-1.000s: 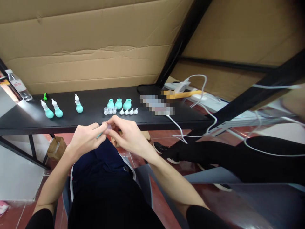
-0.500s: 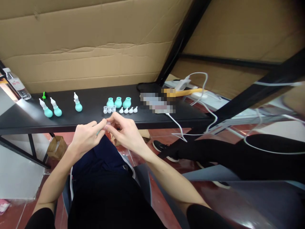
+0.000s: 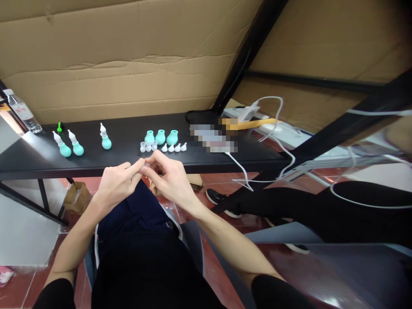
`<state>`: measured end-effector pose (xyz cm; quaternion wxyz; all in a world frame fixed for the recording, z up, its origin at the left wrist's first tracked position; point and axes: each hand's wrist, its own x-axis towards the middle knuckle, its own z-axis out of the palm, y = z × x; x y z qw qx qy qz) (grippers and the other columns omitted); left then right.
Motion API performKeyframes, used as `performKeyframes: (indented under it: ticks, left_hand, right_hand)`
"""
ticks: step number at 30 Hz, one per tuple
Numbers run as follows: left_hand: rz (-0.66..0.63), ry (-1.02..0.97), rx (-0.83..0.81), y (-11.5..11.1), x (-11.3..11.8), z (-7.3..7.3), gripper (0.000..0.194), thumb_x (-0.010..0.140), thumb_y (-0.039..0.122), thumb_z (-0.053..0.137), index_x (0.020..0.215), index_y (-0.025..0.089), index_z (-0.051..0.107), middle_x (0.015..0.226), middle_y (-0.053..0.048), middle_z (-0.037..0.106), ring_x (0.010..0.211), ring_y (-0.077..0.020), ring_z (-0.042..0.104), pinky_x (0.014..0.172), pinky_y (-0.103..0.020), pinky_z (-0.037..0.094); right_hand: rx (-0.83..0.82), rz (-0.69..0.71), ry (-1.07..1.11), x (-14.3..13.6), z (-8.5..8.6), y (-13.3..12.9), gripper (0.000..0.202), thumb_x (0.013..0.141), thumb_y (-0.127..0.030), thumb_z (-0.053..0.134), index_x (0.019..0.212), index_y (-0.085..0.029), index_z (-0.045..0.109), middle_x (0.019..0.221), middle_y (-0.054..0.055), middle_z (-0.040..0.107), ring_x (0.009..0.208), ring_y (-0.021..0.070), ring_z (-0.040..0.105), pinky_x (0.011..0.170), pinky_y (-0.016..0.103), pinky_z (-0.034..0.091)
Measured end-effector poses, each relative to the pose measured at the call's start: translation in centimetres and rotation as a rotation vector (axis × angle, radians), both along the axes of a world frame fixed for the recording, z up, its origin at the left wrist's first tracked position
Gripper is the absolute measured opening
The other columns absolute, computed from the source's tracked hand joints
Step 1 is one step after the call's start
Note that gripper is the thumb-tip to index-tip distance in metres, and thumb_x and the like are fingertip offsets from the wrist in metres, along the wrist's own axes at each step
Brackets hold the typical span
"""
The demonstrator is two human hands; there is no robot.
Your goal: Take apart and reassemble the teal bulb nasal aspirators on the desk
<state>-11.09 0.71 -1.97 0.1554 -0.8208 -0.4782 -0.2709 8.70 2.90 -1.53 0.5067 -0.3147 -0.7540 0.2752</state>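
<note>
Over the table's front edge, my left hand (image 3: 116, 185) and my right hand (image 3: 169, 177) meet at the fingertips, both closed. Between them my right thumb and fingers pinch a small translucent piece (image 3: 147, 165), mostly covered. My left fingers curl round a turquoise bulb, almost wholly hidden. Behind the hands stand three open turquoise bulbs, one of them the right-hand bulb (image 3: 172, 137). Before these sit three translucent cups (image 3: 143, 147) and a row of several white pointed tips (image 3: 171, 148). Farther left lie three turquoise bulbs fitted with white tips, including a lone nasal-aspirator-like one (image 3: 106, 143).
The black table (image 3: 122, 128) backs onto a cardboard wall (image 3: 128, 81). A water bottle (image 3: 24, 112) and a small green item (image 3: 59, 127) are at the left. White cables (image 3: 240, 165) hang at the right, near a seated person's leg (image 3: 283, 206). A cardboard box (image 3: 76, 198) stands below.
My hands stay together in nearly the same pose, with slight finger movement. The sliver of turquoise below my left fingers is less visible now. The view has shifted slightly.
</note>
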Motion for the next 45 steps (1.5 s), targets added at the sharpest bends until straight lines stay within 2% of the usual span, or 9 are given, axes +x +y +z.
performKeyframes:
  ticks: [8, 13, 17, 21, 25, 33, 37, 42, 45]
  left_hand:
    - [0.030, 0.055, 0.033, 0.3, -0.6, 0.3, 0.036, 0.116, 0.028, 0.047, 0.133, 0.029, 0.079, 0.075, 0.000, 0.071, 0.062, -0.0161, 0.064, 0.054, -0.028, 0.032]
    - [0.034, 0.014, 0.108, 0.4, -1.3, 0.5, 0.027, 0.115, 0.044, 0.061, 0.125, 0.025, 0.077, 0.085, -0.002, 0.079, 0.075, -0.0169, 0.074, 0.057, -0.026, 0.037]
    - [0.018, -0.087, 0.166, 0.7, -1.8, 0.8, 0.030, 0.111, 0.051, 0.069, 0.118, 0.022, 0.074, 0.093, -0.002, 0.081, 0.078, -0.0164, 0.074, 0.066, -0.024, 0.048]
    - [-0.033, -0.212, 0.230, 0.6, -2.6, 1.7, 0.021, 0.110, 0.041, 0.072, 0.103, 0.021, 0.067, 0.088, 0.001, 0.075, 0.075, -0.0144, 0.069, 0.073, -0.024, 0.051]
    - [-0.046, -0.284, 0.246, 0.3, -3.3, 2.6, 0.022, 0.107, 0.036, 0.073, 0.095, 0.022, 0.061, 0.086, 0.001, 0.070, 0.074, -0.0145, 0.064, 0.073, -0.026, 0.049]
    - [-0.011, -0.596, 0.030, -1.0, -2.9, 3.5, 0.038, 0.100, 0.043, 0.076, 0.078, 0.023, 0.052, 0.057, 0.009, 0.046, 0.050, -0.0098, 0.043, 0.055, -0.026, 0.034]
    - [-0.072, -0.839, -0.132, -1.1, -3.0, 3.4, 0.039, 0.102, 0.046, 0.073, 0.078, 0.023, 0.053, 0.056, 0.008, 0.046, 0.047, -0.0088, 0.038, 0.048, -0.025, 0.030]
    - [-0.246, -1.150, -0.355, -0.6, -2.9, 3.5, 0.049, 0.099, 0.060, 0.080, 0.080, 0.024, 0.053, 0.056, 0.009, 0.044, 0.043, -0.0059, 0.031, 0.041, -0.021, 0.023]
    - [-0.310, -1.253, -0.373, -0.4, -2.8, 3.7, 0.053, 0.096, 0.064, 0.083, 0.081, 0.023, 0.052, 0.059, 0.007, 0.050, 0.041, -0.0041, 0.034, 0.039, -0.019, 0.023]
  right_hand:
    - [0.133, -0.097, 0.032, -0.8, -0.7, -0.4, 0.044, 0.105, -0.054, 0.073, 0.079, -0.027, 0.049, 0.070, -0.002, 0.058, 0.063, 0.0167, 0.053, 0.063, 0.032, 0.045]
    - [0.113, -0.056, -0.028, -0.2, -0.4, -0.3, 0.030, 0.106, -0.048, 0.073, 0.091, -0.025, 0.060, 0.074, -0.002, 0.064, 0.064, 0.0160, 0.057, 0.063, 0.029, 0.047]
    - [0.173, -0.139, -0.116, 1.0, -0.8, 1.3, 0.012, 0.104, -0.037, 0.073, 0.102, -0.025, 0.069, 0.088, 0.002, 0.074, 0.076, 0.0205, 0.067, 0.075, 0.033, 0.055]
    - [0.270, -0.188, -0.197, 2.3, -1.2, 3.6, 0.010, 0.104, -0.032, 0.070, 0.110, -0.025, 0.073, 0.108, 0.007, 0.082, 0.096, 0.0274, 0.075, 0.089, 0.041, 0.059]
    - [0.344, -0.186, -0.344, 2.3, 0.1, 6.3, 0.009, 0.104, -0.029, 0.071, 0.112, -0.025, 0.075, 0.111, 0.008, 0.084, 0.103, 0.0298, 0.074, 0.093, 0.042, 0.057]
    - [0.396, -0.059, -0.876, -2.1, 4.4, 12.0, 0.017, 0.103, -0.022, 0.076, 0.119, -0.020, 0.081, 0.114, 0.011, 0.086, 0.111, 0.0310, 0.074, 0.094, 0.039, 0.051]
    - [0.339, -0.028, -1.037, -3.0, 4.2, 13.5, 0.022, 0.101, -0.021, 0.079, 0.122, -0.020, 0.082, 0.119, 0.011, 0.086, 0.110, 0.0294, 0.077, 0.088, 0.036, 0.051]
    - [0.286, -0.014, -1.021, -2.9, 3.6, 14.6, 0.023, 0.099, -0.023, 0.081, 0.122, -0.022, 0.082, 0.120, 0.007, 0.087, 0.108, 0.0276, 0.077, 0.085, 0.035, 0.051]
    - [0.268, -0.026, -1.011, -2.8, 3.5, 14.8, 0.021, 0.098, -0.022, 0.082, 0.119, -0.023, 0.082, 0.117, 0.006, 0.087, 0.106, 0.0269, 0.077, 0.084, 0.035, 0.051]
